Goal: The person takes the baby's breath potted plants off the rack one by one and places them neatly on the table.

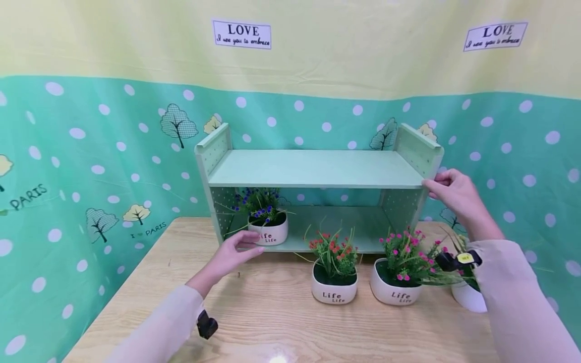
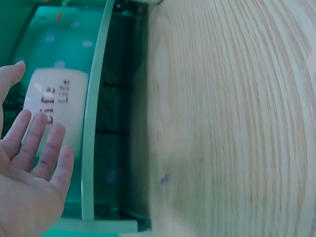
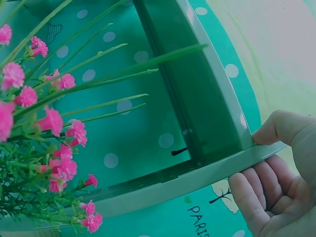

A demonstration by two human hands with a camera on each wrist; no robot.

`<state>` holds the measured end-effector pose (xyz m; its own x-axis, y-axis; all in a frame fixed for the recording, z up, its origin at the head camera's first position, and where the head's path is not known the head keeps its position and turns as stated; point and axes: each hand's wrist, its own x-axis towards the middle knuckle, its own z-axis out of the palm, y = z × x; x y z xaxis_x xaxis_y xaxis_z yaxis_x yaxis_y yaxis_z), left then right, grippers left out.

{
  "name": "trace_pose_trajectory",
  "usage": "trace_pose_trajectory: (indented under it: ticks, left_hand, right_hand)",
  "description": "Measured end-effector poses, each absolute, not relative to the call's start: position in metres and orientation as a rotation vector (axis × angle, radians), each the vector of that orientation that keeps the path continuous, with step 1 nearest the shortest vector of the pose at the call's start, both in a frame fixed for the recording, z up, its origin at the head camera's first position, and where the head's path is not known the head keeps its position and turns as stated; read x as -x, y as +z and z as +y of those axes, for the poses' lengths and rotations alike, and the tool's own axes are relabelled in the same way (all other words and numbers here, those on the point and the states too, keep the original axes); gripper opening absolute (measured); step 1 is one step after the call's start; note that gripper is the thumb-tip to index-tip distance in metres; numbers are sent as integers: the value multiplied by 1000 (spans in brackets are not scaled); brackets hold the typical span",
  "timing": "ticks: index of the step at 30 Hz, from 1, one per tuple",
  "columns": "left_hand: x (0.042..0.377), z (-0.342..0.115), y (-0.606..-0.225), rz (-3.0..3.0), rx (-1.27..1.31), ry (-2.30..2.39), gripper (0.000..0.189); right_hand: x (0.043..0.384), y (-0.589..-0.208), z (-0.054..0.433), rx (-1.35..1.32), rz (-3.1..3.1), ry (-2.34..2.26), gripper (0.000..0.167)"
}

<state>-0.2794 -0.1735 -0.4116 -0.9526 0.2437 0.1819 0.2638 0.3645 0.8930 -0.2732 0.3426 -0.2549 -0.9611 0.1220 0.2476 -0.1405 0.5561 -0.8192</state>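
Note:
A pale green two-tier shelf [image 1: 317,169] stands on the wooden table. On its lower board, at the left end, sits a white "Life" pot with blue-purple flowers [image 1: 269,233]. My left hand [image 1: 233,252] is at this pot's front; in the left wrist view its fingers [image 2: 37,143] spread loosely before the lettering, and whether they touch it is hard to tell. With thumb and fingers, my right hand [image 1: 454,194] pinches the front edge of the shelf's right side panel [image 3: 232,160].
Before the shelf on the table [image 1: 272,312] stand a pot of orange-red flowers [image 1: 335,290], a pot of pink flowers [image 1: 397,290] and, partly behind my right sleeve, another white pot [image 1: 469,296]. A patterned curtain [image 1: 136,166] hangs behind.

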Motion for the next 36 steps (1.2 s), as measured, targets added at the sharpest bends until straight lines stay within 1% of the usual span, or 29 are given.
trace_pose_trajectory:
  ticks: [4, 13, 20, 27, 36]
  left_hand:
    - [282, -181, -413, -2591, 401, -1669, 62]
    - [290, -184, -410, -2594, 225, -1664, 82]
    - [299, -178, -403, -2555, 279, -1733, 89]
    - [319, -174, -405, -2613, 180, -1693, 99]
    - [334, -164, -403, -2703, 162, -1596, 113]
  right_hand:
    - [272, -255, 343, -4, -2525, 1358, 48]
    - [274, -256, 342, -11, -2505, 1368, 44]
    - [273, -256, 342, -9, -2492, 1380, 44]
    - [274, -256, 340, -28, -2479, 1395, 43]
    - [275, -257, 342, -24, -2475, 1404, 42]
